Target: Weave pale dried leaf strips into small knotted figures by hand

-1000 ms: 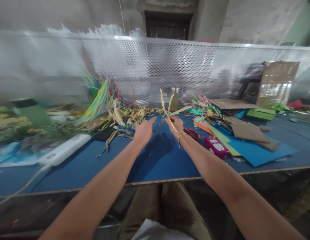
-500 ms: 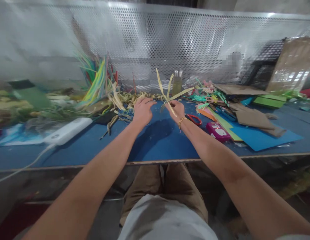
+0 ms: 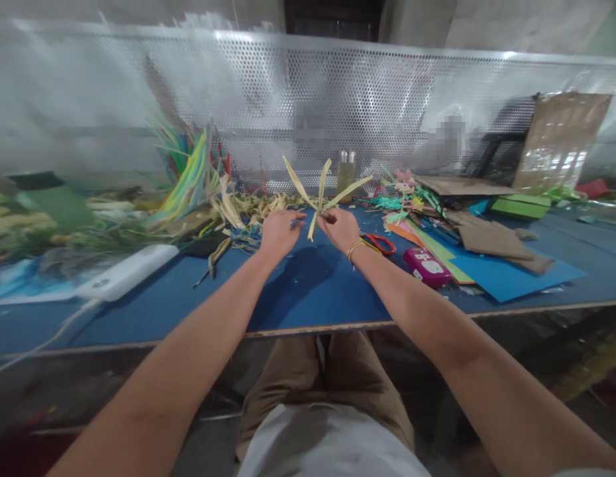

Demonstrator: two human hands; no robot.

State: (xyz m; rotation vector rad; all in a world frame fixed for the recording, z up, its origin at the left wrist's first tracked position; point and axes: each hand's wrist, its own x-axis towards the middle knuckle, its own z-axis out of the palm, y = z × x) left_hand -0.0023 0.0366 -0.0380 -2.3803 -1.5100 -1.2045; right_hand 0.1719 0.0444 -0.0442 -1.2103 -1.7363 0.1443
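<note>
Over the blue tabletop (image 3: 312,291), my right hand (image 3: 342,228) pinches a bundle of pale yellow, leaf-like strips (image 3: 320,192). The narrow strips fan out from one joint by my fingertips, several pointing up and outward, one pointing down. My left hand (image 3: 279,233) is just left of the bundle, apart from it, with a gap between thumb and forefinger and nothing clearly held. Behind it lie pale dried husk-like strips (image 3: 229,205) and blue strands (image 3: 243,240). Red-handled scissors (image 3: 382,245) lie right of my right wrist.
A white power strip (image 3: 129,271) with a cord sits on the left, near a bundle of coloured strands (image 3: 189,179). To the right are a purple box (image 3: 426,267), blue paper (image 3: 511,275) and cardboard pieces (image 3: 494,238). A perforated metal panel (image 3: 263,86) stands behind.
My right hand has brought the strip bundle leftward, closer to my left hand, and turned it somewhat. My left hand's fingers are more bent. The camera view has tilted up slightly.
</note>
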